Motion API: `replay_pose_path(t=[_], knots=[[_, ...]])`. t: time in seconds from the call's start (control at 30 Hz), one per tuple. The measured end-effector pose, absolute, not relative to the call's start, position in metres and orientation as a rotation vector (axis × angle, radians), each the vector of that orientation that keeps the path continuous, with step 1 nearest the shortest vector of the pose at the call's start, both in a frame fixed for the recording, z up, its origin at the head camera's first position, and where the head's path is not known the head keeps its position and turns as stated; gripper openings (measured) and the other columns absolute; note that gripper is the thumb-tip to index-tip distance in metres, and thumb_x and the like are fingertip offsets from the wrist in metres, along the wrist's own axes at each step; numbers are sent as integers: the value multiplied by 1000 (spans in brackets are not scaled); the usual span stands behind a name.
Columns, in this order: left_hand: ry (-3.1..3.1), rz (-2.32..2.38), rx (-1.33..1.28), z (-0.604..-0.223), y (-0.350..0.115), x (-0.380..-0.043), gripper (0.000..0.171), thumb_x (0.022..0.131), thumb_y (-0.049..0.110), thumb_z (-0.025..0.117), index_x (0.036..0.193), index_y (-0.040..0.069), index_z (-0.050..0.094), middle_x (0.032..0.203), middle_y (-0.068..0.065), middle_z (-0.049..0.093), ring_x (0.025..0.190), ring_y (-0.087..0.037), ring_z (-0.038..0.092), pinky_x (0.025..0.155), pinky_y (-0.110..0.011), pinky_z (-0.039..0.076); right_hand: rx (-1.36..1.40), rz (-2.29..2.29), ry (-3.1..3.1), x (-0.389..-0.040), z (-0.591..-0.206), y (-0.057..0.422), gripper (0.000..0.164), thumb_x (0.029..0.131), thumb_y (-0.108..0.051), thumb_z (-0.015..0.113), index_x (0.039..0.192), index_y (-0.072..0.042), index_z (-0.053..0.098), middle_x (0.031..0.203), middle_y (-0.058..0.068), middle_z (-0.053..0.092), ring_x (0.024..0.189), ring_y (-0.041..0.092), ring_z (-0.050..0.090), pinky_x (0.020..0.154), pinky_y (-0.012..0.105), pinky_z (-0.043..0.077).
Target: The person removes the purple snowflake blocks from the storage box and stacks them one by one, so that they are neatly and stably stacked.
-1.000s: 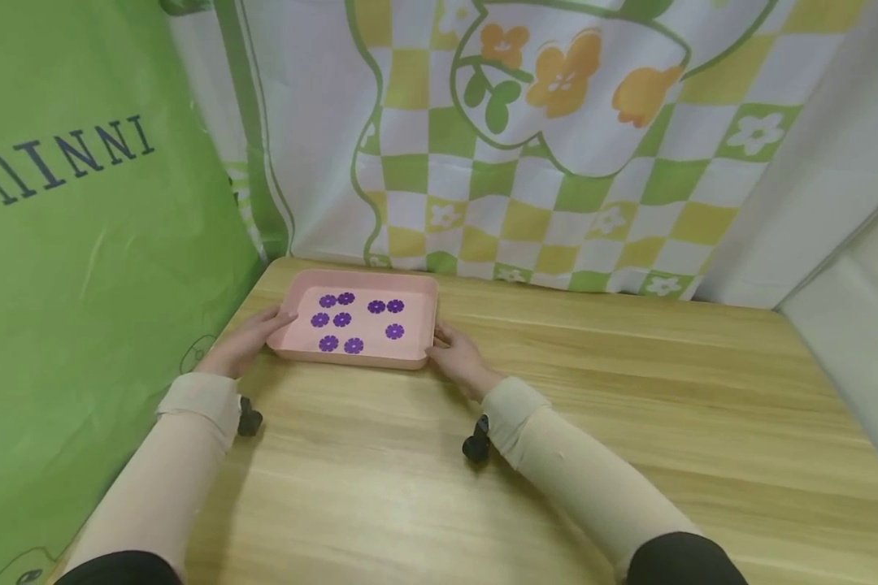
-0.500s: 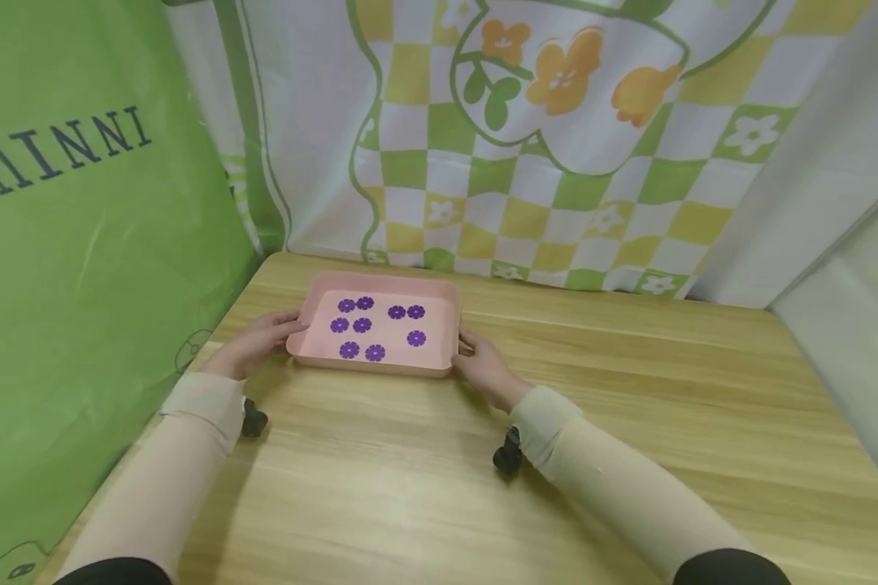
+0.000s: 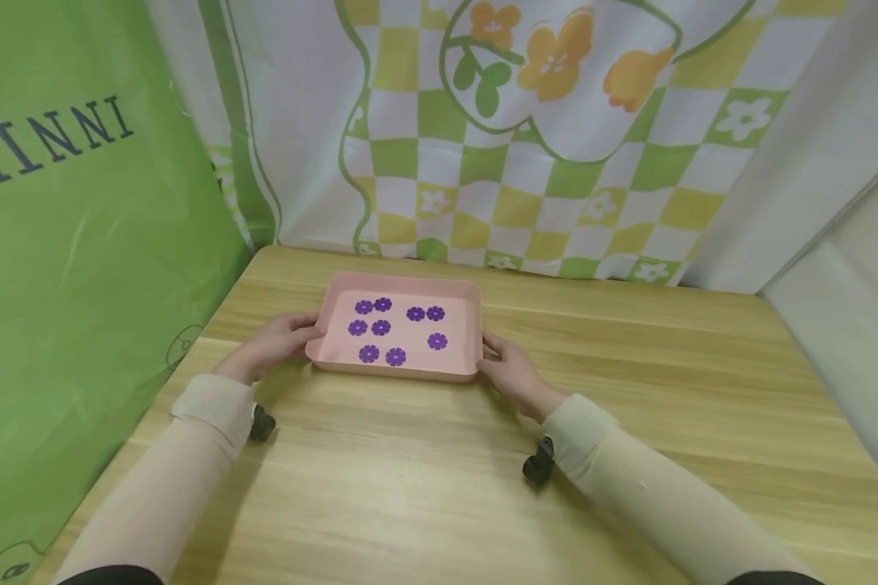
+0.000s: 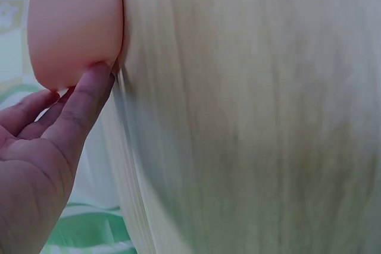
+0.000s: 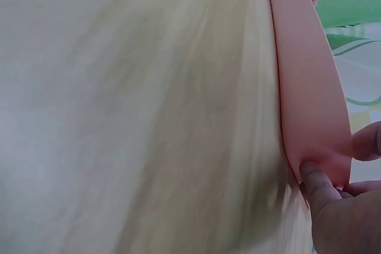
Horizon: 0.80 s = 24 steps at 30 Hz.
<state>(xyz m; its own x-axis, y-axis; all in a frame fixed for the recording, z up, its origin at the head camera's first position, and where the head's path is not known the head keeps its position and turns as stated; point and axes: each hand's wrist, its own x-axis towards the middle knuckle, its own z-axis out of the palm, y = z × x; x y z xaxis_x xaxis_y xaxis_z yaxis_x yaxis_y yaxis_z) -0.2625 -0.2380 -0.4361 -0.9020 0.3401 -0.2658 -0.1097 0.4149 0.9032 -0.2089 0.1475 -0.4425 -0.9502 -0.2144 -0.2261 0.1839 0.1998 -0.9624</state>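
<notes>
A shallow pink tray (image 3: 395,374) is at the back left of the wooden table, held from both ends. Inside it lie several purple flower-shaped pieces (image 3: 436,341), flat and spread apart, two pairs of them close together at the back. My left hand (image 3: 274,345) grips the tray's left end, its thumb on the wall near the front corner, as the left wrist view shows on the tray wall (image 4: 77,22). At the right end my right hand (image 3: 515,378) holds the front corner; in the right wrist view the thumb (image 5: 315,179) presses the outer wall.
The wood-grain tabletop (image 3: 410,471) reaches forward and far to the right of the tray. A green printed sheet (image 3: 80,244) hangs along the left side. Behind the table is a checked floral curtain (image 3: 512,195). Black wrist cameras (image 3: 262,424) sit at both cuffs.
Both hands have moved the tray to the right and slightly away from the table's back edge. The purple pieces have kept their arrangement inside it. The head view has shifted a little.
</notes>
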Motion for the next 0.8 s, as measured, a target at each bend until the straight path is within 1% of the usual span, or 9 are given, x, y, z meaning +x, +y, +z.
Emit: replay_pose_path(t=[0.17,0.3,0.37,0.4,0.53,0.63,0.7,0.77,0.8], knots=[[2212,1490,306,-438,-229,-256,65,108,14,49,156,-17,18,160,-36,25,141,-48,42,118,-51,34,-24,-1749,2210,-199,-442,163,64,102,7,45,161,5,21,165,27,23,148,41,34,117,44,36],[2163,1491,366,-436,-219,-251,62,109,11,47,154,-19,18,161,-36,22,138,-49,44,115,-51,38,-27,-1747,2211,-191,-443,175,64,102,8,44,161,7,20,165,29,22,148,42,33,116,45,36],[2163,1468,355,-434,-214,-247,62,109,13,49,155,-18,19,162,-35,21,140,-48,43,116,-51,37,-31,-1746,2210,-187,-443,180,64,101,9,44,160,8,19,165,30,21,148,43,33,116,45,36],[2172,1450,343,-433,-212,-245,64,109,14,50,155,-17,20,163,-35,21,141,-48,42,117,-52,36,-28,-1740,2216,-185,-443,182,64,102,8,44,160,8,19,165,30,22,148,42,33,116,45,36],[2240,1358,324,-430,-202,-238,69,107,21,56,157,-13,23,164,-32,20,149,-47,28,121,-56,24,-44,-1730,2232,-178,-441,192,62,102,8,45,159,11,19,164,30,21,147,43,33,115,46,37],[2288,1316,346,-428,-195,-233,72,105,23,60,157,-12,24,164,-32,21,151,-48,19,122,-59,18,-62,-1719,2247,-173,-441,199,62,103,8,45,159,11,19,165,30,20,147,44,33,116,46,36],[2309,1303,362,-428,-191,-229,72,104,22,60,157,-13,25,163,-32,22,151,-48,20,122,-59,18,-63,-1716,2246,-170,-441,204,62,103,8,45,159,10,19,165,30,20,147,44,33,116,46,35],[2345,1269,390,-429,-188,-224,73,104,22,61,157,-13,23,163,-32,24,149,-49,26,121,-58,22,-57,-1719,2244,-166,-442,207,62,103,8,46,160,9,20,165,29,20,147,44,33,116,46,35],[2368,1247,414,-431,-187,-222,74,104,22,61,157,-13,22,162,-32,25,149,-48,27,121,-57,23,-49,-1720,2242,-164,-442,209,63,103,8,46,160,8,20,165,29,20,147,43,34,116,45,35]])
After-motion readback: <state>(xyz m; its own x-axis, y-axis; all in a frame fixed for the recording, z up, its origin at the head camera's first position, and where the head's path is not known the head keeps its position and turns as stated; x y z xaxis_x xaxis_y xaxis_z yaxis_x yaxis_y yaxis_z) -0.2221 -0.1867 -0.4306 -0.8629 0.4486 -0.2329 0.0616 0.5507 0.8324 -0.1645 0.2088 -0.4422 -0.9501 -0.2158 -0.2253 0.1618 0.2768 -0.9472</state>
